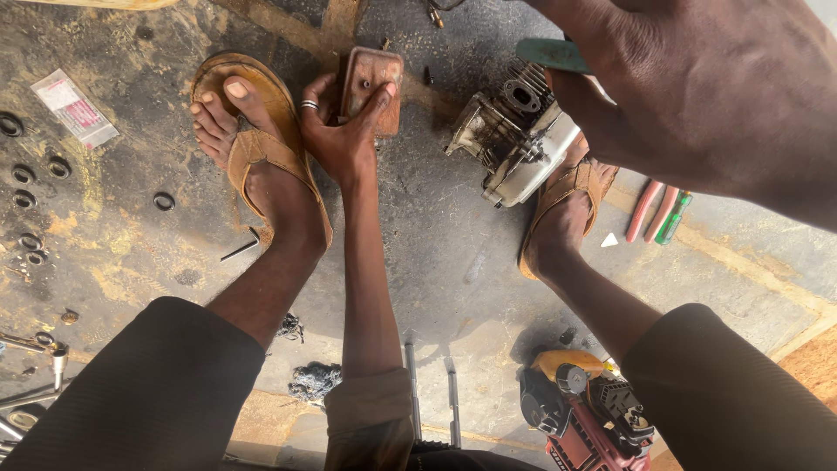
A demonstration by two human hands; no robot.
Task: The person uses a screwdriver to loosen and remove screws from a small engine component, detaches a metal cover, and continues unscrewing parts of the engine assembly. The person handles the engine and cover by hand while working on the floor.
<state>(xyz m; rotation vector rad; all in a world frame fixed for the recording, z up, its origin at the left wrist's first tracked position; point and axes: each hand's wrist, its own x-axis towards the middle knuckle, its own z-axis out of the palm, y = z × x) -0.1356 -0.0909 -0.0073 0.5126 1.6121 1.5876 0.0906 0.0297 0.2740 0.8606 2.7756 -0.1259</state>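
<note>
Gripped in the left hand (342,131), a rusty metal cover plate (372,85) stands upright on the floor (436,262). Close to the camera, the right hand (697,96) clasps a green-handled tool (551,54) above the small engine block (514,144).

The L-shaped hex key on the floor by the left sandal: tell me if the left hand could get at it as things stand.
Probably not right away: the left hand is closed around a rusty rectangular part. The hex key itself lies uncovered on the floor, just outside the left foot.

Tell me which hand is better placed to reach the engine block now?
The right hand. It hangs close over the engine block and holds a green-handled tool. The left hand is off to the side, gripping a rusty cover.
</note>
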